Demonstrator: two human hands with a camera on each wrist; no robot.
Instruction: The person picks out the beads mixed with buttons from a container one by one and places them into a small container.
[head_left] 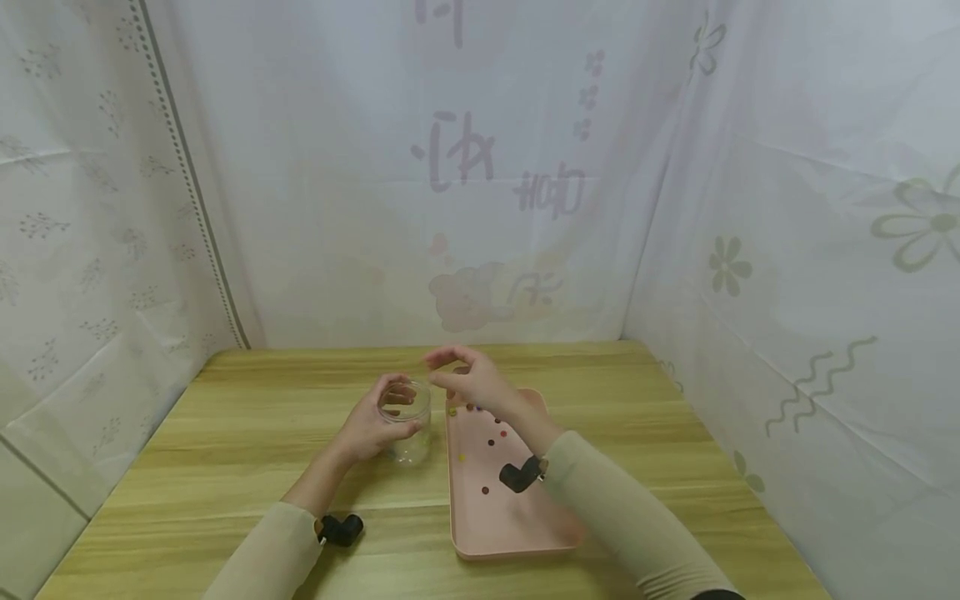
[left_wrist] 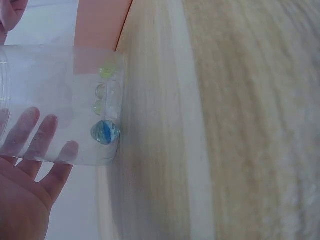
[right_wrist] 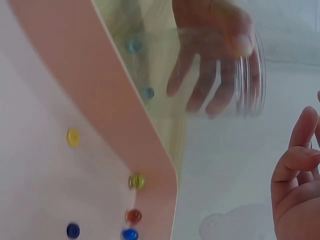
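Note:
My left hand (head_left: 370, 429) grips a clear jar (head_left: 412, 446) with an open top. It stands upright over the wooden table, just left of the pink tray (head_left: 476, 527). Through the jar's wall in the left wrist view, a blue-and-white marble (left_wrist: 105, 132), a yellow-green marble (left_wrist: 107, 71) and paler ones lie on the bottom. Close to the jar's rim, above the tray's far left corner, is my right hand (head_left: 480, 385). Its fingers are bent, with a gap between fingertips and thumb, and nothing shows in them.
In the tray a yellow button (right_wrist: 73, 137) and a dark blue button (right_wrist: 73, 230) lie near a yellow-green marble (right_wrist: 137, 181), a red marble (right_wrist: 134, 216) and a blue marble (right_wrist: 130, 234). Other small pieces are scattered further along. Patterned white curtains (head_left: 337, 208) enclose the table (head_left: 225, 467).

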